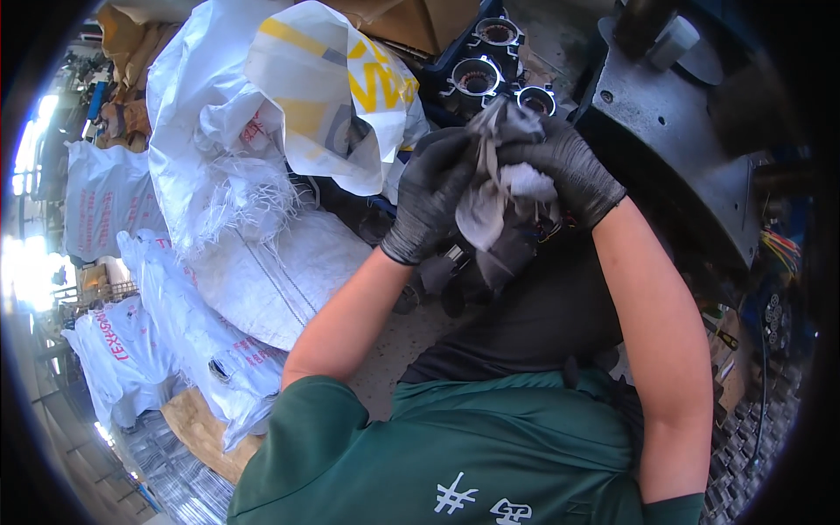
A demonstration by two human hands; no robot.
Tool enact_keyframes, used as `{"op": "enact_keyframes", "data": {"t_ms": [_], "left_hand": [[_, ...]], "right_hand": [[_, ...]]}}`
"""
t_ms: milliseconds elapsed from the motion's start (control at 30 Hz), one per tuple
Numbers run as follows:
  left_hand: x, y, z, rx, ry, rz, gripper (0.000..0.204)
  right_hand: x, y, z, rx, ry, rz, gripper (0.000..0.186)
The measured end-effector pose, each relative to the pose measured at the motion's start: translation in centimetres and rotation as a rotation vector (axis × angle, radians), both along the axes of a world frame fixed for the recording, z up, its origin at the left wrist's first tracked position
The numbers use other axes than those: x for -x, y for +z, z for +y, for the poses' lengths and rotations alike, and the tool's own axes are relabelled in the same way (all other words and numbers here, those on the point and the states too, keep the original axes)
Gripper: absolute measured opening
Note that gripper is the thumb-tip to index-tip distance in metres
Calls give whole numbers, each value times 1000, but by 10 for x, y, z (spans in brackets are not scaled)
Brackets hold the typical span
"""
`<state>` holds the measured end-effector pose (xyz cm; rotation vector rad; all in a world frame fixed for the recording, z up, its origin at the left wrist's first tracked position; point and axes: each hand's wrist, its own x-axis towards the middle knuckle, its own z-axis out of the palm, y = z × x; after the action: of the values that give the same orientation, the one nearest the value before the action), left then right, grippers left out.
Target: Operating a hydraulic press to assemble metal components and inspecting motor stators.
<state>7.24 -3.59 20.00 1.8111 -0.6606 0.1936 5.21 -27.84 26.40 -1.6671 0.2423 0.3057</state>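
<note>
A crumpled grey-and-white rag [483,210] hangs between my two dark-gloved hands, its loose ends drooping toward my lap. My left hand [429,197] is closed on the rag's left side. From the right, my right hand [573,166] grips its upper part, fingers bent over the cloth. Just beyond my hands stand several ring-shaped metal motor housings [475,77], with copper-coloured windings visible inside, in a dark blue crate [435,80]. Dark parts below the rag are partly covered by it and hard to make out.
Large white woven sacks [271,284] with frayed edges stand at my left, one with yellow print [328,96]. More white bags [188,324] lie farther left. A dark metal machine table [669,131] rises at the right, near coloured wires [781,249]. A cardboard box [394,22] sits at the back.
</note>
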Motion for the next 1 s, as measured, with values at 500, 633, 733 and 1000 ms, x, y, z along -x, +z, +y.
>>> {"op": "enact_keyframes", "data": {"t_ms": [500, 633, 733, 1000], "left_hand": [[134, -268, 102, -1158, -48, 947, 41], [136, -192, 76, -694, 187, 892, 51], [139, -151, 64, -644, 206, 796, 52], [178, -239, 176, -769, 322, 588, 46]], "right_hand": [[-2, -38, -50, -955, -234, -354, 40], [-7, -46, -52, -574, -140, -472, 42], [-9, -49, -47, -565, -206, -479, 44], [-2, -27, -36, -605, -326, -298, 41]]}}
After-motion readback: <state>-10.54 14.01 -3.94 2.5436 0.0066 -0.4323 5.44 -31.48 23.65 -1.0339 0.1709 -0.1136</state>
